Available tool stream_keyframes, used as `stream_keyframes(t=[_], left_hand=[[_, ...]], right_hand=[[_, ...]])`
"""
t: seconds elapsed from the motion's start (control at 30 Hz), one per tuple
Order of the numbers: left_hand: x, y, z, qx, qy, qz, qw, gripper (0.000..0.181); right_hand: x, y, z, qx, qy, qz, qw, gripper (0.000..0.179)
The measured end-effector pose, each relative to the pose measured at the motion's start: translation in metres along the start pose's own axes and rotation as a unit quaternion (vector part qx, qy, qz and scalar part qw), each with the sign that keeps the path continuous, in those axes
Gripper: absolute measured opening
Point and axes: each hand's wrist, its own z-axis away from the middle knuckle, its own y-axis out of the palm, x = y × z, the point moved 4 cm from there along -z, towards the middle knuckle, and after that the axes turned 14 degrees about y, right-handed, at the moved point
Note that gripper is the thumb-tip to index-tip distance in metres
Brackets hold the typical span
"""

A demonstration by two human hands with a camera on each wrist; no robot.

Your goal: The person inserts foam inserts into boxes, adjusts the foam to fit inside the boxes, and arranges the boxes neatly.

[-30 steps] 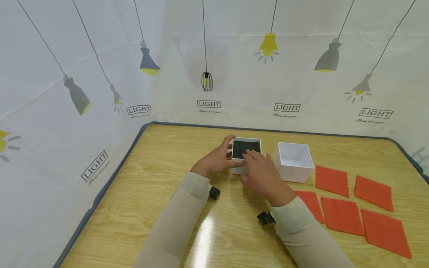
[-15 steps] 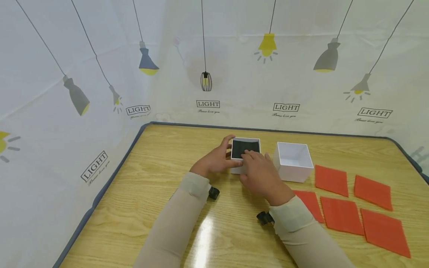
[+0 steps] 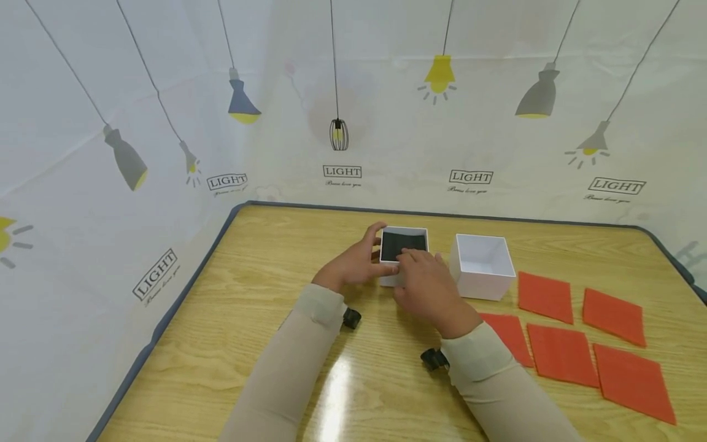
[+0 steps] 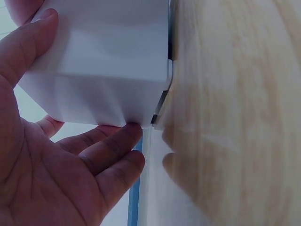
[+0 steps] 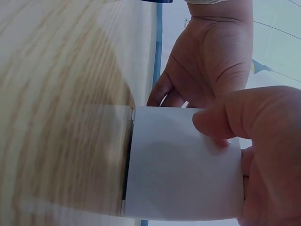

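My left hand (image 3: 356, 261) grips a small square white box (image 4: 108, 42), thumb across its front and the other fingers along its left side. Inside the box (image 3: 392, 280) a thin black square piece (image 3: 394, 242) lies just below the rim, its back edge slightly bowed. My right hand (image 3: 433, 285) reaches over the front rim, fingertips on the black piece. In the right wrist view its thumb (image 5: 225, 117) rests against the box's front wall while the fingers bend over the top edge. The right fingertips' undersides are hidden.
A second white box (image 3: 483, 286), open at the top, stands just right of the hands. Several red square sheets (image 3: 560, 356) lie in rows at the right of the wooden table (image 3: 221, 344). A curtain printed with lamps (image 3: 397, 153) hangs behind the table's far edge.
The black piece's back edge has sunk a little, so more of the white inner wall shows behind it. Both hands keep nearly the same place; the head view has shifted slightly.
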Motion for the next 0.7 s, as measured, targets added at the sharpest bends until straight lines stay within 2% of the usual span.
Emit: stream_keyframes(t=[0.3,0.47,0.7], left_hand=[[-0.0011,0.0011,-0.0004,-0.003,0.001,-0.004,1.0,0.107],[-0.0029,0.002,-0.0002,-0.006,0.001,0.004,1.0,0.106],[-0.0016,0.001,0.0002,-0.003,-0.002,-0.014,0.9999,0.107]], right_hand=[[0.0005,-0.001,0.0023,-0.019,-0.01,0.006,0.9998,0.051],[-0.0009,0.0001,0.0023,-0.035,-0.025,0.008,0.999,0.053],[-0.0033,0.002,0.0006,-0.048,-0.054,-0.012,0.9973,0.06]])
